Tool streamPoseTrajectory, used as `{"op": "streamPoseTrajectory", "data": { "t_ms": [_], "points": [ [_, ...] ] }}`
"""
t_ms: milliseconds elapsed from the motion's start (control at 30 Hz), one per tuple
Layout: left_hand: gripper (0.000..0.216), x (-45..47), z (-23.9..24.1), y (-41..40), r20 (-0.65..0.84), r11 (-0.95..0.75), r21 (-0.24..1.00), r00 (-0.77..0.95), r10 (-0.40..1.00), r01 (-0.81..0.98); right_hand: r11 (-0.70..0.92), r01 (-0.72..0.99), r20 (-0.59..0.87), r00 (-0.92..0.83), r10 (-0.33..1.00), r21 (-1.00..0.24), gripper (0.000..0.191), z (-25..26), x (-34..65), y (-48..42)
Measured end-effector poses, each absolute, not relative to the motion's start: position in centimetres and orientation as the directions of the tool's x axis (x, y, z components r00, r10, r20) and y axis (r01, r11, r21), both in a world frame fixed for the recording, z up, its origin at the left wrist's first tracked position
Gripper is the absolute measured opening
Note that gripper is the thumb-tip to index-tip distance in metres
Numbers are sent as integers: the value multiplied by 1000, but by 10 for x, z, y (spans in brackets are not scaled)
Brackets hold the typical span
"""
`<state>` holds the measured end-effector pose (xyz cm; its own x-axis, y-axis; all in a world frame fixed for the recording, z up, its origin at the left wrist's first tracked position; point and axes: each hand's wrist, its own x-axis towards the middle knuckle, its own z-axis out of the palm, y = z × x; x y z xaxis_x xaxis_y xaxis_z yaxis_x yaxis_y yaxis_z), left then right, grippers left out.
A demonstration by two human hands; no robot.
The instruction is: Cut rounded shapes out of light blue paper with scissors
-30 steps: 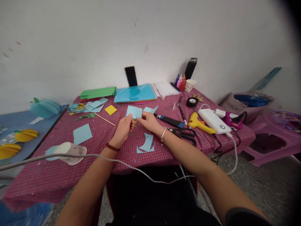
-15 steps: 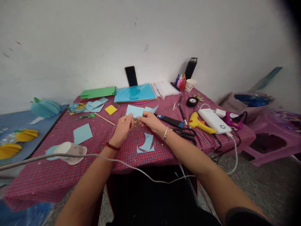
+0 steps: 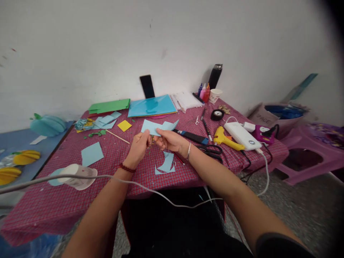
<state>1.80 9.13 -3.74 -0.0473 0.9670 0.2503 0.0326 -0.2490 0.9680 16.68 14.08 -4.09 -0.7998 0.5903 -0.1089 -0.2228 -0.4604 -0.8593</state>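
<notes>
Over the middle of the red checked table (image 3: 113,165), my left hand (image 3: 139,147) and my right hand (image 3: 170,139) meet with their fingers pinched together. Between the fingertips sits something small with green and yellow bits that I cannot make out. A light blue paper piece (image 3: 153,126) lies just behind the hands, and I cannot tell whether the fingers touch it. Light blue paper offcuts (image 3: 166,165) lie on the cloth just below my right wrist.
Black scissors (image 3: 213,152), a blue-handled knife (image 3: 191,136), a yellow glue gun (image 3: 226,139) and a white power bank (image 3: 242,135) lie to the right. Blue paper sheets (image 3: 152,106), green sheets (image 3: 109,105) and a phone (image 3: 147,86) are at the back. A white cup (image 3: 76,175) lies at left.
Both hands have risen slightly and drawn a little closer together, still pinching at the same spot. The view has shifted a bit to the right.
</notes>
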Motion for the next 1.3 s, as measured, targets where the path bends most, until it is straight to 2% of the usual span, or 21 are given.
{"op": "streamPoseTrajectory", "data": {
  "t_ms": [233, 400, 533, 667, 800, 1100, 1300],
  "points": [
    [49, 18, -38, 91, 277, -274, 960, -45, 960, 64, -440, -228, -111, -776, 621, -869, 34, -36, 170, 140],
    [50, 17, -39, 91, 298, -291, 952, -67, 952, 95, -203, -171, -28, -694, 719, -964, 29, -39, 166, 139],
    [49, 16, -40, 91, 306, -288, 948, -141, 941, 138, -61, -183, 71, -638, 766, -981, 30, -39, 163, 136],
    [36, 17, -38, 92, 254, -229, 959, -152, 955, 164, -30, -206, 105, -614, 782, -978, 32, -37, 163, 133],
    [27, 18, -37, 93, 217, -209, 976, -143, 966, 66, -1, -186, 118, -627, 770, -983, 33, -37, 163, 133],
    [25, 15, -42, 93, 236, -237, 972, -133, 963, 8, -4, -191, 127, -672, 730, -982, 32, -44, 164, 137],
    [25, 21, -42, 92, 176, -195, 977, -190, 966, -90, 81, -142, 154, -648, 745, -987, 34, -39, 165, 135]
  ]
}}
